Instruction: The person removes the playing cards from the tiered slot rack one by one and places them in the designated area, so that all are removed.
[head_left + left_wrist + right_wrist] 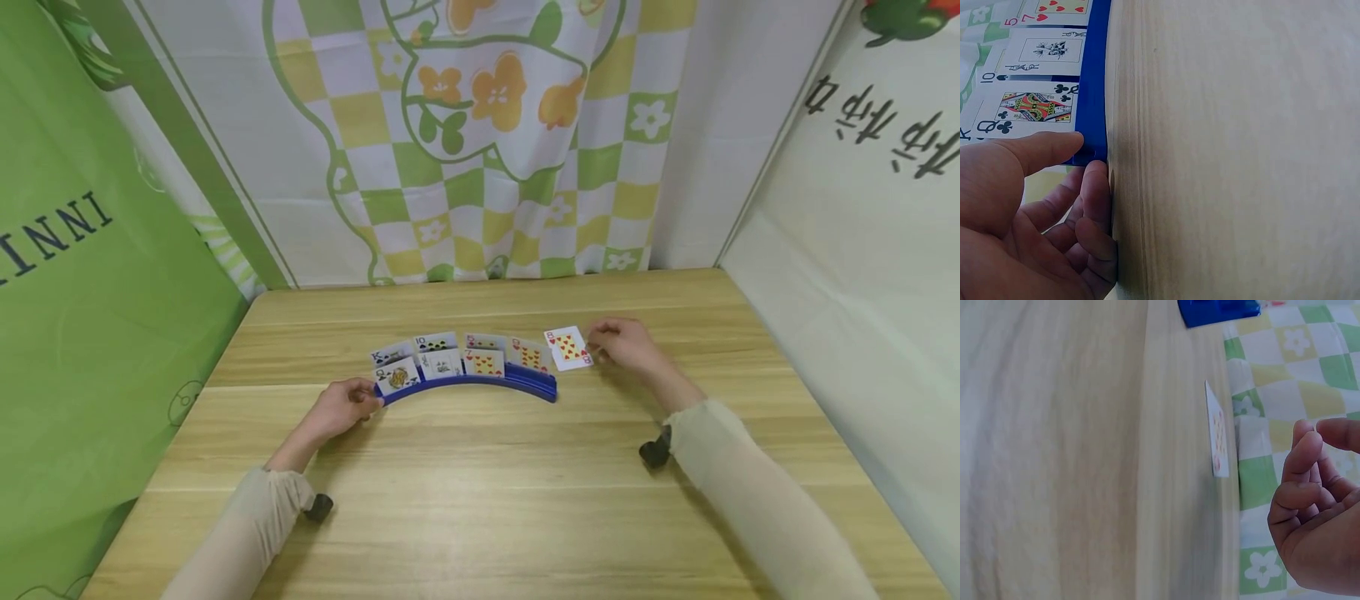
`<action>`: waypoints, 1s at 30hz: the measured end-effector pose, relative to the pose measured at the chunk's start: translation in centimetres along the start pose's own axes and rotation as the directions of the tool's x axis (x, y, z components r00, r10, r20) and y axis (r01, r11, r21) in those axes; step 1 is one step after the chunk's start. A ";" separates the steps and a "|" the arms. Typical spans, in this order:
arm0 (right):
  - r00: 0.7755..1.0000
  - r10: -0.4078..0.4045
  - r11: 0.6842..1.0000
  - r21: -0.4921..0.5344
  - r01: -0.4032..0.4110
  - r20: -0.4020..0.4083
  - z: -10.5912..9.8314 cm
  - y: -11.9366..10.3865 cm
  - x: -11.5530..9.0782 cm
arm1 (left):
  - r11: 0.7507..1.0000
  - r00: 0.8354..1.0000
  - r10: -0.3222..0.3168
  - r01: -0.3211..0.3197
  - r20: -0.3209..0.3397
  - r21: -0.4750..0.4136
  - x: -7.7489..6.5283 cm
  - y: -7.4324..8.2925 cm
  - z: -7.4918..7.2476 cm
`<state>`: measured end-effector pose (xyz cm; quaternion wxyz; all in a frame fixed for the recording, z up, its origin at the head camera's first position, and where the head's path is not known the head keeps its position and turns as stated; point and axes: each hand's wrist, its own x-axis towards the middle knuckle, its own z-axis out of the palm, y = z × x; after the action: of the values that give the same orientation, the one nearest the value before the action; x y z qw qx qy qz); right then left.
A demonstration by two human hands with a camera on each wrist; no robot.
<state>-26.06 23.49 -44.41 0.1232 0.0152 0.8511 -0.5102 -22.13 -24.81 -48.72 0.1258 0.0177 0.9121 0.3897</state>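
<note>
A curved blue playing-card holder [450, 381] stands on the table with cards upright in two rows. In front are a queen of clubs [1035, 107], a joker [1052, 50] and a seven of hearts [483, 362]; behind them are a king [392, 353], a ten of spades [435, 341], a five [486, 342] and another red card [530, 355]. My left hand [347, 408] grips the holder's left end, thumb on its front corner. To the holder's right, an eight of hearts [568, 347] lies face up. My right hand [622, 342] hovers over its right edge, fingers loosely curled, nothing between them.
The wooden table [450, 500] ends at a checked, flowered cloth [480, 192] hanging behind it. A green panel [90, 292] stands on the left and a white one [847, 233] on the right. Small black devices [655, 450] sit at both wrists.
</note>
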 end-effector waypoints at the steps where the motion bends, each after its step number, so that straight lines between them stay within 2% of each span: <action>1: 1.000 -0.002 1.000 0.008 0.002 0.005 0.0 -0.1 -0.2 | 1.000 1.000 0.000 0.000 0.001 -0.004 0.0 0.0 0.0; 7: 0.999 -0.031 0.999 0.040 0.030 0.025 0.4 -0.7 -1.2 | 1.000 1.000 0.007 -0.007 0.001 -0.004 0.0 0.0 0.0; 25: 0.997 -0.074 0.996 0.045 0.073 0.034 1.4 -1.8 -2.9 | 1.000 1.000 -0.011 0.011 0.004 -0.011 0.0 -0.1 0.0; 30: 0.996 -0.071 0.993 0.095 0.066 0.052 1.6 -2.3 -3.4 | 1.000 1.000 -0.011 0.011 0.005 -0.010 0.0 -0.1 0.1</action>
<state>-22.78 21.30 -42.34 0.1281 -0.0221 0.8227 -0.5534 -22.15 -24.87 -48.87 0.1301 0.0131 0.9099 0.3937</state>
